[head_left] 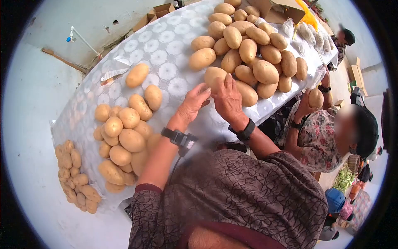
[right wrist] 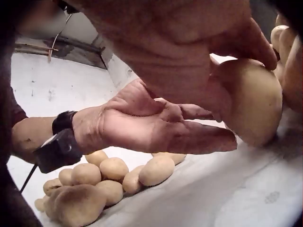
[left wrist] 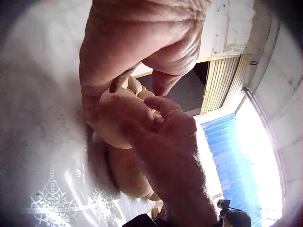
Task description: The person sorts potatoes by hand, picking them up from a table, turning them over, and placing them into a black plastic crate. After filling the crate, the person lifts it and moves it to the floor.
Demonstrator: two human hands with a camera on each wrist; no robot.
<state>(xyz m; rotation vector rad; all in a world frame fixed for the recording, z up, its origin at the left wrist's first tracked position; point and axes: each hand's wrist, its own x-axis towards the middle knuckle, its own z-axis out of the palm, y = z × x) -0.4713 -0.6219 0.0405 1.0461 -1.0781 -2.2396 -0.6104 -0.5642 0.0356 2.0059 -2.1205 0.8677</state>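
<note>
At the near edge of a large potato pile [head_left: 265, 54], my right hand [head_left: 228, 101] grips a pale oval potato [head_left: 214, 76]. The right wrist view shows its thumb against one side of that potato [right wrist: 258, 101] and a finger over the top. My left hand [head_left: 191, 103] is close beside it, with fingers extended toward the same potato; in the right wrist view this left hand [right wrist: 142, 125] has nearly straight fingers. Both hands overlap the potato [left wrist: 120, 116] in the left wrist view.
Left of my arms lie a middle group of potatoes [head_left: 124, 137] and a smaller-potato pile [head_left: 74, 178] on the patterned tablecloth [head_left: 166, 45]. A person [head_left: 319, 137] at right holds a potato [head_left: 316, 98]. A cardboard box [head_left: 282, 11] and net-wrapped potatoes [head_left: 306, 35] are at the far end.
</note>
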